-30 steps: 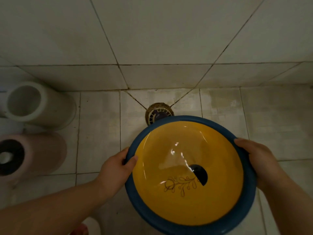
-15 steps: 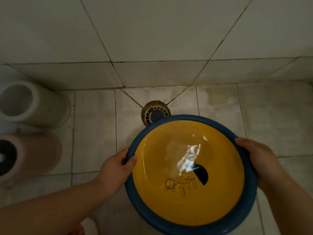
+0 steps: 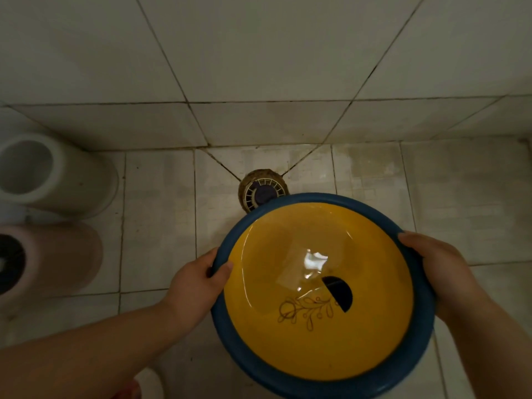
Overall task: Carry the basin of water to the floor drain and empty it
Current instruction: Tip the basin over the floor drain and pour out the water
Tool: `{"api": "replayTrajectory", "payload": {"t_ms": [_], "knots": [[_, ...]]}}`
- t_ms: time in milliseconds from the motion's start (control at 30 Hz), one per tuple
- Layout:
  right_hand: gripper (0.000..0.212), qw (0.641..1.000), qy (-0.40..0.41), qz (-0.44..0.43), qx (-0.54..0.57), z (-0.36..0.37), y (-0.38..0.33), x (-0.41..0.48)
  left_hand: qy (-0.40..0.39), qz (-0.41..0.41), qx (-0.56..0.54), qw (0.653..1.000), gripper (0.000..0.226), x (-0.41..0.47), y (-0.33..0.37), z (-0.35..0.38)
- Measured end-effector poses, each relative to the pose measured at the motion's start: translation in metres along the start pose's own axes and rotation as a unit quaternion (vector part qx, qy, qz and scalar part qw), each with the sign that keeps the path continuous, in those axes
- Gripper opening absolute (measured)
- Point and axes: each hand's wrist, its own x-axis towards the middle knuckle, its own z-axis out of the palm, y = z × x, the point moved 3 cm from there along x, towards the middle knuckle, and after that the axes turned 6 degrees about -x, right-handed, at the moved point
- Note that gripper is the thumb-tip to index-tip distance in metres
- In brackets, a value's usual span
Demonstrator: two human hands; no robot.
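A round basin (image 3: 288, 372) with a blue rim and a yellow inside holds clear water that reflects light. A flower drawing and a dark half-circle mark show on its bottom. My left hand (image 3: 195, 286) grips the rim on the left, thumb over the edge. My right hand (image 3: 431, 269) grips the rim on the right. The basin is held above the tiled floor. The round floor drain (image 3: 260, 188) lies just beyond the basin's far rim, which covers the drain's near part.
A white cylindrical container (image 3: 49, 174) and a pinkish one (image 3: 54, 260) stand on the floor at the left. The tiled wall (image 3: 259, 53) rises right behind the drain. Something red and white (image 3: 141, 384) shows at the bottom edge under my left arm.
The basin has stayed in both hands in much the same place, its far rim just over the drain's near edge. The reflection on the water has shifted.
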Motion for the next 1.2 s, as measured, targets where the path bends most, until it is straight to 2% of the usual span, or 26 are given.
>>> {"api": "replayTrajectory", "payload": {"t_ms": [1000, 1200], "knots": [[0.015, 0.999, 0.027, 0.018, -0.011, -0.004, -0.003, -0.008, -0.013, 0.008, -0.009, 1.0, 0.025, -0.003, 0.004, 0.006], [0.013, 0.999, 0.031, 0.013, -0.004, -0.005, -0.004, -0.01, -0.014, 0.005, -0.01, 1.0, 0.019, -0.002, 0.001, 0.009]]}}
